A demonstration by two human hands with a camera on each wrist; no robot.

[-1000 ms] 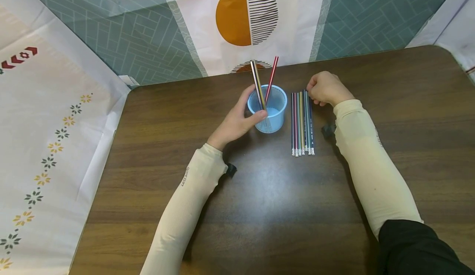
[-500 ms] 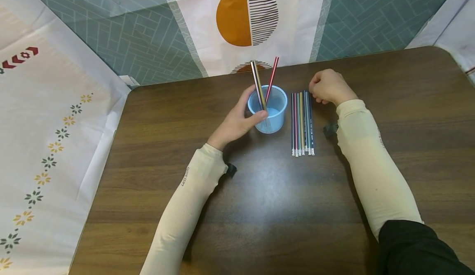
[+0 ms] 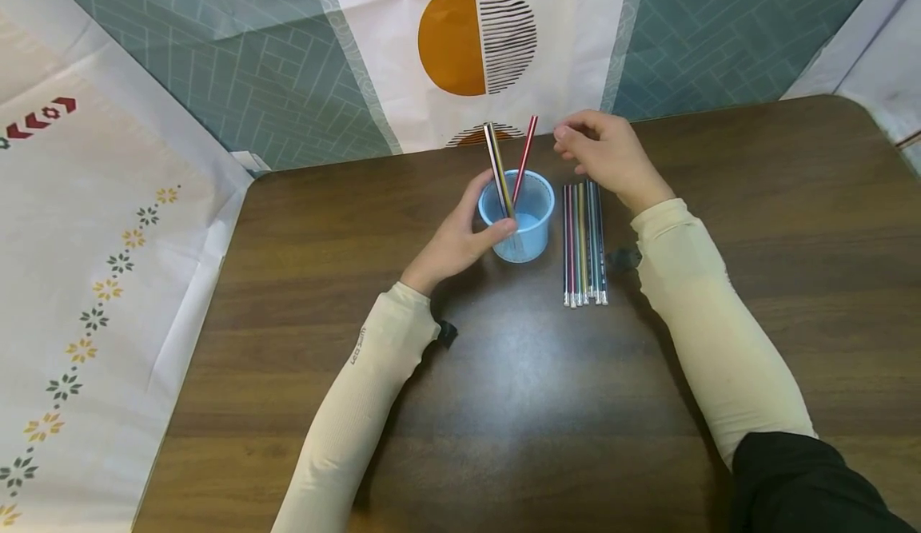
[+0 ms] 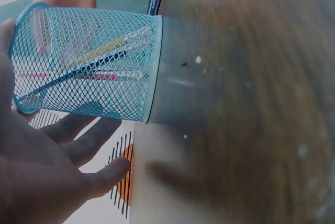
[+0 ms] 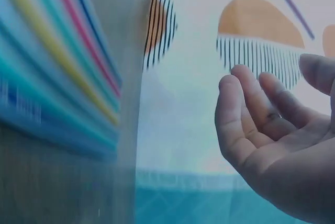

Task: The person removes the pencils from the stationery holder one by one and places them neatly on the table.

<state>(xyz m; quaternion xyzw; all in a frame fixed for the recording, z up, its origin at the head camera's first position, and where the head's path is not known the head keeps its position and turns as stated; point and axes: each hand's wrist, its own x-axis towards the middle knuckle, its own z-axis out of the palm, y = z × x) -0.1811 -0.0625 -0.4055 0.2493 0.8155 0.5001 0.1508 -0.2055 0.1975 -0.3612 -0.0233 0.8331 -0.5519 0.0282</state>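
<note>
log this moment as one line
left hand: holds light-blue mesh pencil cup | pencils: leaning inside cup | right hand: holds nothing | pencil row: on table, right of cup

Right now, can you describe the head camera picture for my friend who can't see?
A left hand holds a blue cup with pencils leaning inside, on a brown table. The empty right hand hovers near the far end of a pencil row.

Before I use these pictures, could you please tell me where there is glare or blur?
Head view: a pale glare on the brown table, on the near side of the blue cup. Left wrist view: the cup's mesh fairly crisp, the table hazy and smeared. Right wrist view: the row of pencils blurred, the right fingers clearer.
</note>
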